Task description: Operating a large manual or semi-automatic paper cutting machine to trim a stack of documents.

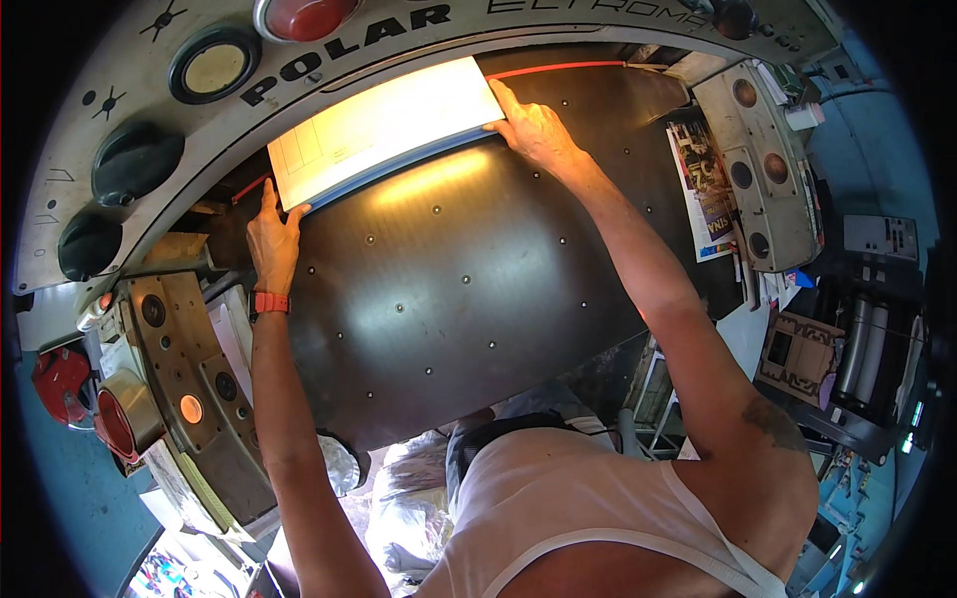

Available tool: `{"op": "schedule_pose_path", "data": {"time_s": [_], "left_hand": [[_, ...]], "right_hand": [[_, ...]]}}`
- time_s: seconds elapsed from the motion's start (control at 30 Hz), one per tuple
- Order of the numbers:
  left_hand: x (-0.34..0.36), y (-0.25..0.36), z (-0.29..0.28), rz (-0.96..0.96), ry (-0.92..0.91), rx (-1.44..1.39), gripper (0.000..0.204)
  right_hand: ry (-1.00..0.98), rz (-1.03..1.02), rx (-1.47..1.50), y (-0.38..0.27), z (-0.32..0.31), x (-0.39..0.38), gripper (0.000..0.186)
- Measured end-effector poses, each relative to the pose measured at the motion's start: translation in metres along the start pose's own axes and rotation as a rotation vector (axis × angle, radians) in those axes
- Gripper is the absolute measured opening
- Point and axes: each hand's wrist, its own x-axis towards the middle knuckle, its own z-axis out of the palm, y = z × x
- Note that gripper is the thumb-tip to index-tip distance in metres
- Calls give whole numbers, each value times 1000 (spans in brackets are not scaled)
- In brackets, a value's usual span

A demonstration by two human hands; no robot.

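A stack of paper (384,120), white on top with faint printed lines and bluish along its near edge, lies at the far side of a dark metal cutting table (488,259). Bright yellowish light falls on it. My left hand (274,242) grips its left end, thumb at the near corner and fingers along the side. At the opposite end, my right hand (540,135) holds the right side, its thumb against the near edge and index finger reaching along the short side. A thin red strip (558,69) shows behind the stack; the stack's far edge meets the machine's front.
Over the far edge runs the machine's grey panel with black knobs (138,164) and a red button (306,15). Side panels with round controls flank the table, left (189,369) and right (758,174). Printed sheets (703,194) lie at the right edge. Small studs dot the tabletop.
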Motion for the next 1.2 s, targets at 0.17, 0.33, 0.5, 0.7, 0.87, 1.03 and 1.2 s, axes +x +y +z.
{"op": "schedule_pose_path", "data": {"time_s": [0.17, 0.33, 0.5, 0.7, 0.87, 1.03, 1.2], "left_hand": [[-1, 6, -6, -75, -77, -120, 52], [1, 16, -11, -65, -136, -75, 41], [-1, 12, -7, -4, -60, -121, 35], [0, 8, -5, -44, -66, -161, 37], [0, 8, -4, -51, -52, -150, 35], [0, 3, -1, -49, -39, -201, 36], [-19, 15, -4, -101, 168, 27, 47]], "right_hand": [[-7, 121, 244, 2, -7, 1, 38], [-35, 90, 190, 2, -9, 5, 34], [-51, 47, 266, 2, -12, 6, 34], [-73, 82, 218, 1, -14, 6, 30], [-73, 71, 177, 2, -10, 7, 26], [-62, 47, 214, 4, -11, 7, 29], [-83, 88, 276, 7, -8, 2, 38]]}}
